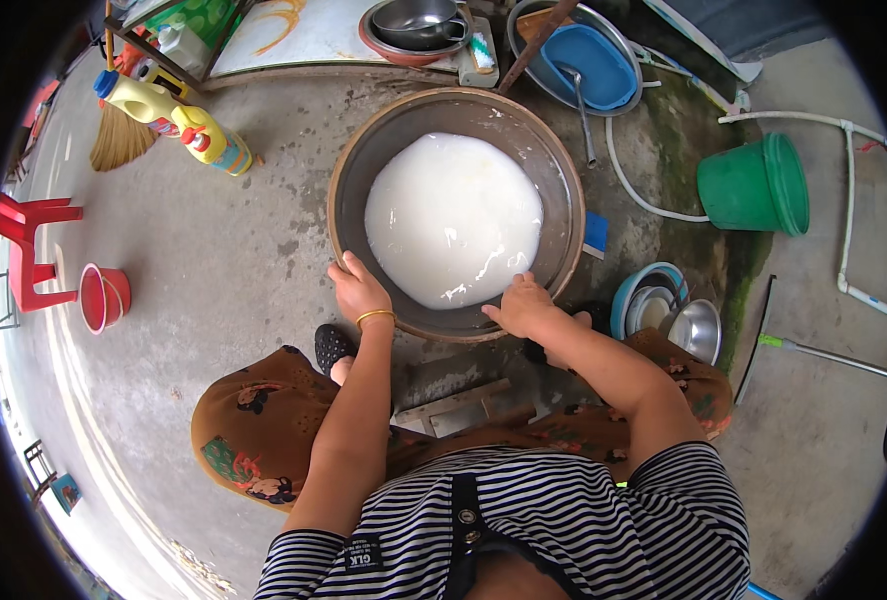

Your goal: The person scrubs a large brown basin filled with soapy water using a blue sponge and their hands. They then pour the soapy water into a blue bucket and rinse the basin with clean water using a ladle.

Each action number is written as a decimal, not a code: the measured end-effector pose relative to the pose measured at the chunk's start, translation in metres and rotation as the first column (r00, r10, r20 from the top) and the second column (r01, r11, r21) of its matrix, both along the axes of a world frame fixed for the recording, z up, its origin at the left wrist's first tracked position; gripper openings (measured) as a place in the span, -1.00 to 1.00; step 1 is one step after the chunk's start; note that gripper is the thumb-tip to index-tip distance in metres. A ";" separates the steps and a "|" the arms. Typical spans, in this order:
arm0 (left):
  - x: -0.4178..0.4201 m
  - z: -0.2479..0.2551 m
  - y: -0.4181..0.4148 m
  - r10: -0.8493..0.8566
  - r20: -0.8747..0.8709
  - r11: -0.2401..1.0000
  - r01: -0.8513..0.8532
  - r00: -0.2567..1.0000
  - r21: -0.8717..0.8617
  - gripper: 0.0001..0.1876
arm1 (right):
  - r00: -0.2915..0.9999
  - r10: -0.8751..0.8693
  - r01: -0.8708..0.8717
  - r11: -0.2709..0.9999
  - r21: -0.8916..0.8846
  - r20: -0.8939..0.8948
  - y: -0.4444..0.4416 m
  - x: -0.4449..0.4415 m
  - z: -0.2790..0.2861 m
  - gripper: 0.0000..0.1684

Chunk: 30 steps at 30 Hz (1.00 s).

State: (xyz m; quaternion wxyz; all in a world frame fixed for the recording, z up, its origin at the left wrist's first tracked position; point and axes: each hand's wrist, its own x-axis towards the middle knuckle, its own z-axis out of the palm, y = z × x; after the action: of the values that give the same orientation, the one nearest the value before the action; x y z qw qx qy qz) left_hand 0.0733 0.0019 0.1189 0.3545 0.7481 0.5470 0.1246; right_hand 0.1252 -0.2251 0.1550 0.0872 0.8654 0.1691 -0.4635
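Observation:
A large round brown basin stands on the concrete floor in front of me, with a pool of white liquid in its bottom. My left hand, a gold-coloured bangle at its wrist, grips the basin's near left rim, thumb on top. My right hand is at the near right side, over the rim, its fingers pointing in towards the edge of the liquid. The fingers of the right hand look slightly apart, with nothing seen in them; whether they touch the liquid is unclear.
Left are yellow bottles, a straw broom, a red bucket and red plastic stools. Metal pans and a metal basin with a blue tub lie beyond. Right are a green bucket, stacked bowls, white pipes and a squeegee.

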 end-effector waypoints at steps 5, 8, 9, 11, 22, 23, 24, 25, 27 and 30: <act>0.000 -0.011 -0.003 -0.008 0.039 0.999 0.006 0.999 0.044 -0.47 | 0.721 0.318 -0.248 0.948 -0.198 0.616 -0.071 0.069 -0.093 -0.23; -0.001 -0.006 0.001 -0.016 -0.018 0.999 0.015 1.000 -0.028 -0.48 | 0.848 -0.072 -0.074 0.965 0.252 0.525 -0.049 0.109 -0.097 -0.30; 0.001 -0.006 0.001 -0.012 -0.016 1.000 0.012 1.000 -0.019 -0.48 | 0.888 -0.246 0.127 0.943 0.307 0.388 -0.039 0.116 -0.102 -0.31; 0.001 -0.006 -0.001 -0.015 -0.022 1.000 0.015 1.000 -0.002 -0.48 | 0.816 -0.573 0.528 0.791 0.310 0.074 -0.021 0.115 -0.118 -0.34; 0.000 -0.004 0.002 -0.036 -0.021 0.999 0.036 0.999 -0.010 -0.55 | 0.931 0.325 -0.312 0.944 0.104 -0.163 -0.057 0.038 0.003 -0.12; 0.000 -0.002 0.002 -0.038 -0.034 0.999 0.037 0.999 -0.011 -0.55 | 0.922 0.359 -0.347 0.932 0.106 -0.144 -0.061 0.041 0.006 -0.12; -0.001 -0.001 0.001 -0.031 -0.026 0.999 0.031 0.999 -0.010 -0.54 | 0.912 0.390 -0.378 0.920 0.107 -0.127 -0.065 0.044 0.007 -0.13; 0.000 0.000 0.001 -0.031 -0.016 0.999 0.031 0.999 -0.011 -0.52 | 0.897 0.440 -0.440 0.898 0.020 -0.040 -0.068 0.057 0.003 -0.14; 0.004 -0.002 -0.001 -0.029 0.008 1.000 0.029 1.000 -0.004 -0.51 | 0.766 0.640 -0.601 0.747 -0.285 0.062 -0.069 0.104 -0.010 -0.16; -0.001 -0.008 -0.001 -0.017 0.009 0.998 0.016 1.000 0.060 -0.51 | 0.358 0.887 -0.699 0.461 -0.547 0.290 -0.051 0.188 -0.026 -0.17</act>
State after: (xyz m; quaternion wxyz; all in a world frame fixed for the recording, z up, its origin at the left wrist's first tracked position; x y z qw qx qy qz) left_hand 0.0719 0.0006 0.1107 0.3358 0.7622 0.5350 0.1415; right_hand 0.3137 -0.2764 0.1289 0.4905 0.7311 0.4598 -0.1159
